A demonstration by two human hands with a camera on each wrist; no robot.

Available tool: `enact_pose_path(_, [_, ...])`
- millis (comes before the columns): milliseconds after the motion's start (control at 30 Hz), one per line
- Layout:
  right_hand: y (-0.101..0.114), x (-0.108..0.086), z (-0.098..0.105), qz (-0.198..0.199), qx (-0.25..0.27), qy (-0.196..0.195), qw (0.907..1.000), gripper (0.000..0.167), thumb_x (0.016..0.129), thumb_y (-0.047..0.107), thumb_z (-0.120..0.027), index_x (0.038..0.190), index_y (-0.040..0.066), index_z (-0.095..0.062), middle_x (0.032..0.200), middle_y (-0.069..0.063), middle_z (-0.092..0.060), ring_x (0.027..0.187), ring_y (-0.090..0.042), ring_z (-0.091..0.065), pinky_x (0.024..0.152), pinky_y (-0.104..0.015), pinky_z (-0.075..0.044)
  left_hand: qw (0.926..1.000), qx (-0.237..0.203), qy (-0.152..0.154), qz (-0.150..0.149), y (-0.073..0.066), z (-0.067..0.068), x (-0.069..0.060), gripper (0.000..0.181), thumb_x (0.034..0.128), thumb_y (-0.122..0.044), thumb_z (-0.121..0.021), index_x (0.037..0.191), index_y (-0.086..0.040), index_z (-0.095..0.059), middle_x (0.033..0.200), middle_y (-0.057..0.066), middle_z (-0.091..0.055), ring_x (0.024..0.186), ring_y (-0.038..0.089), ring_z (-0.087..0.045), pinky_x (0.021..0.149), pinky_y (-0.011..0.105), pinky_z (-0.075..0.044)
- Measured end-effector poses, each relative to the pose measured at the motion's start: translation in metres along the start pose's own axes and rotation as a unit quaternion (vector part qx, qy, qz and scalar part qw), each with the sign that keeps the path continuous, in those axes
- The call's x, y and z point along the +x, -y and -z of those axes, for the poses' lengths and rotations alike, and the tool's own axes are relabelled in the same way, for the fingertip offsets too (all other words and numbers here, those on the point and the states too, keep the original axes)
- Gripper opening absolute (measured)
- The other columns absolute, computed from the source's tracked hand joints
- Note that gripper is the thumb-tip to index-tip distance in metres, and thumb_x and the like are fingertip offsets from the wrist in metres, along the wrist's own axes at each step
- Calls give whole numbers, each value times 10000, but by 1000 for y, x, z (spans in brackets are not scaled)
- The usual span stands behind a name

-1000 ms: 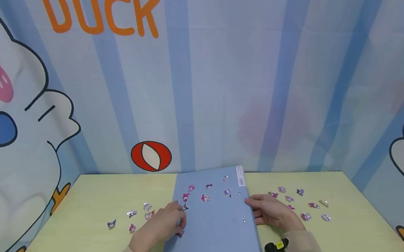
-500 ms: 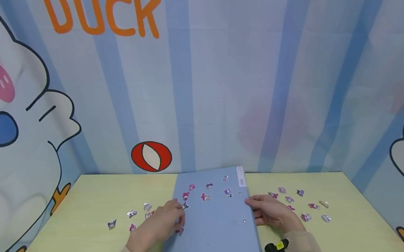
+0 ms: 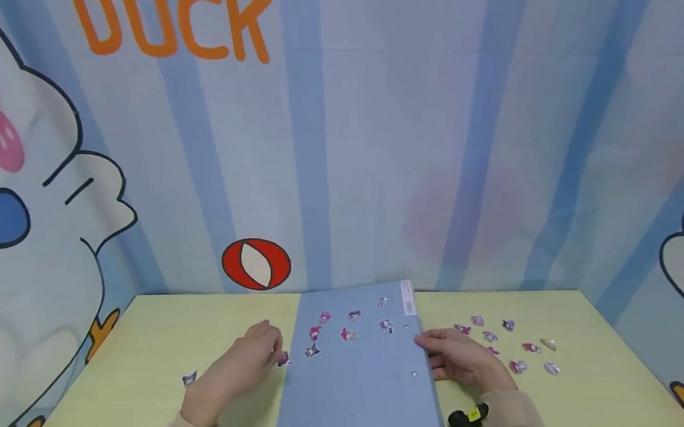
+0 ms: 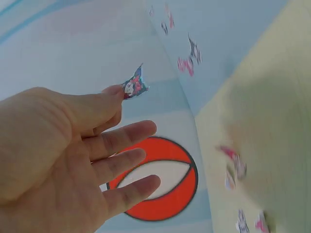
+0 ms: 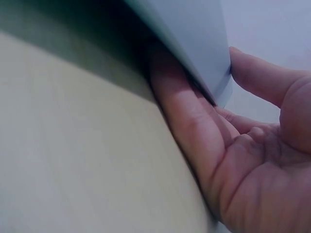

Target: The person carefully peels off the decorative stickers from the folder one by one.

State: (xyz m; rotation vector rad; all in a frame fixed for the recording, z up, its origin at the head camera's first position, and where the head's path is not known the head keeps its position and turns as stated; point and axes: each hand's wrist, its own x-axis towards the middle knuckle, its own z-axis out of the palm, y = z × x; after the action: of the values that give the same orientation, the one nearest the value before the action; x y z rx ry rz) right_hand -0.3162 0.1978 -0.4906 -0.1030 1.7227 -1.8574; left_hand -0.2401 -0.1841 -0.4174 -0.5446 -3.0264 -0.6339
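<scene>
Sticker (image 4: 135,88), lower centre of head frame: left hand (image 3: 238,367) pinches its edge, likely sparing its face | blue folder (image 3: 363,403), bottom middle: right hand (image 3: 468,361) grips its right edge, thumb above, fingers beneath, apparently steadying it.

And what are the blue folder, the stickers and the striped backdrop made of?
Blue folder: smooth, matte card or plastic, judging by its even colour and stiff edge. Stickers: thin paper or film, perhaps glossy; some show pale glints. Backdrop: probably matte printed cloth, given soft creases.
</scene>
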Motion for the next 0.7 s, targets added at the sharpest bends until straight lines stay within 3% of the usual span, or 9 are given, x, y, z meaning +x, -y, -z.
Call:
enact_pose_path(100, [1,1,0,3,-15,18,10000,409,1004,249,-561,1252,-75,-522,1046,-223,-689,903,-324,-701,730,-401,-560,9995,-3,-80,297,15,6,-6,180,953,-51,-612,840,-97,-479,860,37,-456,1008,295,-505,823,469,-442])
enact_pose_path(200, [1,1,1,-18,-17,10,10000,403,1006,247,-556,1250,-72,-523,1046,-222,-689,901,-323,-701,728,-400,-561,9979,-73,-64,637,31,13,-12,162,969,-35,-574,847,-85,-482,821,26,-406,816,197,-415,688,362,-402])
enact_pose_path(467, [1,1,3,-8,7,7,10000,402,1007,248,-555,1250,-72,-526,1045,-222,-689,895,-321,-703,720,-396,-562,9930,-61,-83,1178,84,33,-32,104,976,-35,-554,893,-46,-492,836,52,-440,827,225,-428,679,363,-395])
enact_pose_path(700, [-1,2,1,-11,52,46,10000,402,1004,243,-561,1247,-75,-527,1042,-224,-690,897,-325,-702,727,-404,-560,9840,30,-11,1782,136,47,-54,124,964,-67,-542,856,-30,-495,895,119,-493,828,270,-467,643,356,-387])
